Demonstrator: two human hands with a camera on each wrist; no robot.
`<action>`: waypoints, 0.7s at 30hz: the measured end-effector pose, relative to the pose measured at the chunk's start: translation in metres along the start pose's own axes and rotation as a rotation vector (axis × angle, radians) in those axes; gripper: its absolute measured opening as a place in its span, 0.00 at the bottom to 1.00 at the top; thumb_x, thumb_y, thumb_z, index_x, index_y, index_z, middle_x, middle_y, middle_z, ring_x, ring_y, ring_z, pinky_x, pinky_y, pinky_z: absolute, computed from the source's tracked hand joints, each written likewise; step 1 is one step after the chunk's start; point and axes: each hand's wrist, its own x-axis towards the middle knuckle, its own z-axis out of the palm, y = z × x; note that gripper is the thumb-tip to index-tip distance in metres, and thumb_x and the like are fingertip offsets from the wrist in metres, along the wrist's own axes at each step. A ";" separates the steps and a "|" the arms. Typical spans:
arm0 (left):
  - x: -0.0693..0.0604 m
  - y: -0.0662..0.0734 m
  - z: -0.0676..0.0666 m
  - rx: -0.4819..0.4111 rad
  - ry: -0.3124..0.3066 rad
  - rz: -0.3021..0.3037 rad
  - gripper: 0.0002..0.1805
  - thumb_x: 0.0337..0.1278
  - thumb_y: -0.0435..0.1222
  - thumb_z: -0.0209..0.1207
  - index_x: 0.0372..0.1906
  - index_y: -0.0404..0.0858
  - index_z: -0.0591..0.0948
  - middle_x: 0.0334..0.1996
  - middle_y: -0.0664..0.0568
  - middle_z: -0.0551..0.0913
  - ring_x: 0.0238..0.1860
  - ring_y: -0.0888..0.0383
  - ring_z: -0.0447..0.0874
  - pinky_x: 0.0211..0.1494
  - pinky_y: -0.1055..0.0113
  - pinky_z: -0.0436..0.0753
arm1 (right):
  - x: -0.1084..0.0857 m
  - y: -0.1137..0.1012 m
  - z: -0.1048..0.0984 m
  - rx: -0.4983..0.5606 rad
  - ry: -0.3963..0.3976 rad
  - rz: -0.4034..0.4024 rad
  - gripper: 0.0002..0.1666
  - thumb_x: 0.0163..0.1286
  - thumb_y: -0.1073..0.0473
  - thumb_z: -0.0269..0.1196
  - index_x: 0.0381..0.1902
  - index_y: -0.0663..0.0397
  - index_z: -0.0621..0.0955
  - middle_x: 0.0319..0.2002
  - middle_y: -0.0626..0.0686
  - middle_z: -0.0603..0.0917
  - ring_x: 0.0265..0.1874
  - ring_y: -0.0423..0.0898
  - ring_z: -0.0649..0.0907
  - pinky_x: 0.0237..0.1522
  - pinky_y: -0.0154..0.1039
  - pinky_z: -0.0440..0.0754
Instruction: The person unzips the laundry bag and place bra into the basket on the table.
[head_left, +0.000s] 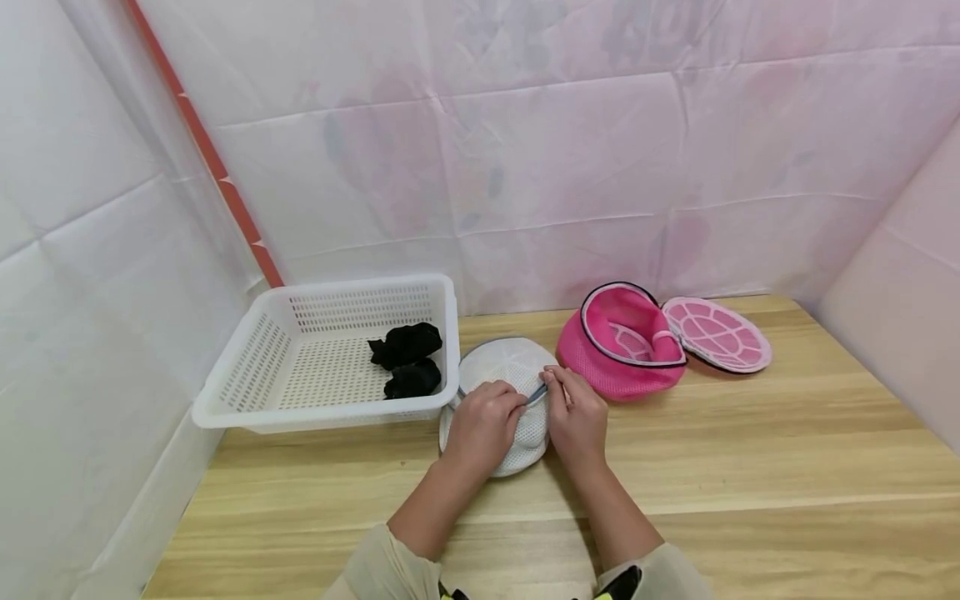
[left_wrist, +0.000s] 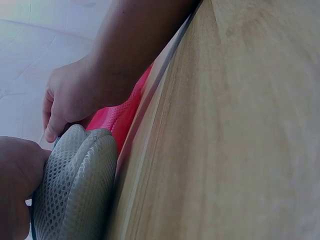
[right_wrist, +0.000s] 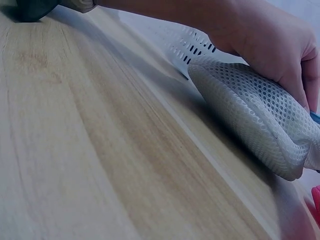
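Observation:
A round white mesh laundry bag (head_left: 504,360) with a grey-blue zipper edge lies on the wooden table, between a basket and a pink bag. Thumb and fingers of my left hand (head_left: 483,423) pinch the zipper edge near its middle. Just to the right, my right hand (head_left: 579,415) pinches the same edge. In the left wrist view, the thick honeycomb side of the white mesh bag (left_wrist: 82,185) bulges below both hands. The right wrist view shows my left hand (right_wrist: 275,47) over the bag; the zipper pull itself cannot be made out.
At left stands a white perforated plastic basket (head_left: 247,408) holding two black cloth bundles (head_left: 408,343). A pink mesh laundry bag (head_left: 600,375) stands at right with its round lid (head_left: 717,335) folded back on the wooden table (head_left: 787,467). White sheeting (head_left: 555,167) hangs behind.

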 end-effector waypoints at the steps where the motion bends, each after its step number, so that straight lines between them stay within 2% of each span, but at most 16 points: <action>1: 0.000 0.000 0.000 0.000 0.000 -0.001 0.05 0.52 0.33 0.70 0.35 0.43 0.89 0.33 0.57 0.85 0.35 0.60 0.83 0.40 0.68 0.82 | 0.000 0.000 0.000 0.003 -0.001 0.003 0.06 0.63 0.70 0.66 0.38 0.67 0.86 0.35 0.60 0.89 0.39 0.53 0.87 0.62 0.22 0.71; 4: 0.000 0.000 0.000 -0.002 0.000 -0.008 0.04 0.52 0.33 0.70 0.35 0.43 0.89 0.33 0.57 0.85 0.35 0.60 0.83 0.41 0.68 0.83 | 0.000 0.000 0.000 0.004 -0.001 -0.002 0.06 0.62 0.70 0.67 0.37 0.67 0.87 0.35 0.60 0.89 0.39 0.53 0.87 0.61 0.20 0.69; 11: 0.001 0.000 -0.001 0.030 0.029 -0.033 0.04 0.53 0.35 0.69 0.36 0.42 0.89 0.33 0.56 0.85 0.35 0.58 0.83 0.40 0.64 0.83 | 0.001 -0.003 0.001 0.011 0.004 -0.041 0.06 0.61 0.70 0.68 0.37 0.65 0.87 0.34 0.58 0.88 0.36 0.52 0.86 0.51 0.18 0.74; 16: 0.000 0.000 0.000 0.080 0.059 -0.050 0.09 0.53 0.40 0.70 0.38 0.42 0.89 0.35 0.55 0.84 0.38 0.57 0.82 0.40 0.61 0.82 | 0.002 -0.007 0.002 0.002 0.007 -0.121 0.06 0.60 0.72 0.67 0.36 0.64 0.87 0.33 0.56 0.88 0.33 0.52 0.85 0.43 0.28 0.80; 21: -0.001 0.001 0.001 0.074 0.095 -0.040 0.10 0.56 0.43 0.68 0.39 0.41 0.89 0.35 0.55 0.84 0.39 0.56 0.81 0.40 0.61 0.81 | 0.002 -0.011 0.003 -0.018 0.001 -0.207 0.07 0.58 0.73 0.68 0.36 0.65 0.87 0.33 0.57 0.88 0.34 0.53 0.86 0.43 0.41 0.81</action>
